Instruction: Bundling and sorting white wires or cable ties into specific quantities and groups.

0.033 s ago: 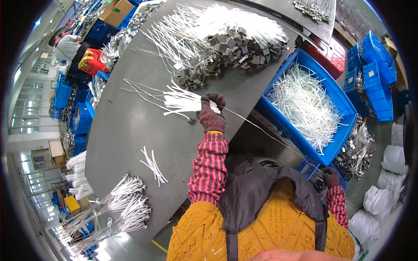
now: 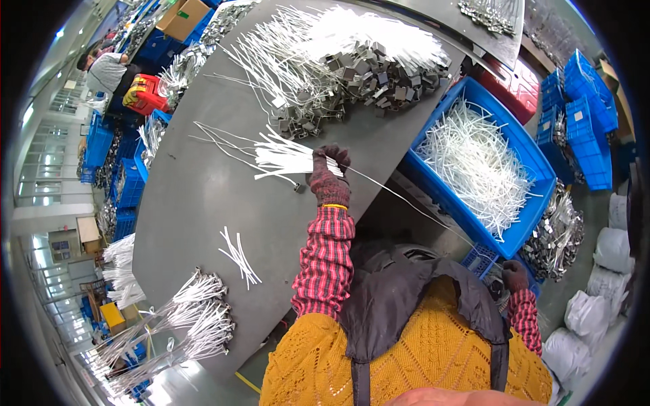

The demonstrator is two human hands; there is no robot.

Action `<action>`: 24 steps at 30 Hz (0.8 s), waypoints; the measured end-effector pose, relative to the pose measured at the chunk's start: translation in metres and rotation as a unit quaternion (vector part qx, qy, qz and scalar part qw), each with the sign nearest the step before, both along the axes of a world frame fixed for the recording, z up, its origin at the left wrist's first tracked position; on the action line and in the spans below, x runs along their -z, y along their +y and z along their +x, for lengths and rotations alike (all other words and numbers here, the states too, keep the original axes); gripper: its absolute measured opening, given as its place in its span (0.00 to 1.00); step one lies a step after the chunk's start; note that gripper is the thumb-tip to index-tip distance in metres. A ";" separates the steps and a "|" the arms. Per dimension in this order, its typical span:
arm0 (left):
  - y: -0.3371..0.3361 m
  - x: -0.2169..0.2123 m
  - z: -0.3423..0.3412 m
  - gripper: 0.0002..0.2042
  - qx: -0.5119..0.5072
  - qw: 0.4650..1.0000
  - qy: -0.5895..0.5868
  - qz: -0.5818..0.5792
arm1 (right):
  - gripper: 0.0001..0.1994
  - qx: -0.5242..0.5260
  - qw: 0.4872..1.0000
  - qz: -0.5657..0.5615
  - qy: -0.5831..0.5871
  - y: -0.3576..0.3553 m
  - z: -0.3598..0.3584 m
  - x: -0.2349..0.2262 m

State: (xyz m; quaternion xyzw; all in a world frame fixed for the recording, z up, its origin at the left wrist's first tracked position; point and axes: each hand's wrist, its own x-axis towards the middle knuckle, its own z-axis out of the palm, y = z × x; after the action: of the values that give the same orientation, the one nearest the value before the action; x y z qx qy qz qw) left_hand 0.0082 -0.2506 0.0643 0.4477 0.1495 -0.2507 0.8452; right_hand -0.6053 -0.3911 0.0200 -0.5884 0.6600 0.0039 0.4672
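My left hand (image 2: 330, 177), in a dark knitted glove, is closed around a bundle of white sleeves (image 2: 284, 157) just above the grey table. Thin wires stick out of the bundle's left end, and a small dark metal piece (image 2: 298, 187) lies just below it. From the hand, one long thin wire (image 2: 406, 203) runs down to the right, toward a small blue basket (image 2: 479, 260). Beside that basket is my right hand (image 2: 515, 276), also gloved, its fingers curled; what they hold is hidden.
A big heap of white-sleeved wires with metal ends (image 2: 365, 61) covers the far table. Loose white sleeves (image 2: 238, 257) and tied bundles (image 2: 203, 311) lie at the left. A blue crate (image 2: 474, 169) of white sleeves stands at the right. A person (image 2: 106, 72) is at the far left.
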 end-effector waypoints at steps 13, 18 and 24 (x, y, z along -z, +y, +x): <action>0.028 -0.014 -0.039 0.10 0.063 0.994 -0.091 0.003 | 0.32 -0.310 0.901 -0.027 -0.300 0.053 0.431 -0.060; 0.053 -0.026 -0.022 0.11 0.059 0.990 -0.102 0.078 | 0.29 -0.293 0.879 0.083 -0.366 0.094 0.538 -0.100; 0.112 0.000 0.034 0.13 -0.028 0.984 -0.112 0.133 | 0.22 -0.333 0.861 0.104 -0.371 0.081 0.603 -0.066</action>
State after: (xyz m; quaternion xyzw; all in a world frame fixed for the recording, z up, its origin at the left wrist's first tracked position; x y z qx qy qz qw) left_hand 0.0419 -0.1383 0.0642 0.5770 0.0982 -0.1531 0.7963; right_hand -0.0023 -0.3096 0.0860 -0.6794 0.1984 0.0095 0.7064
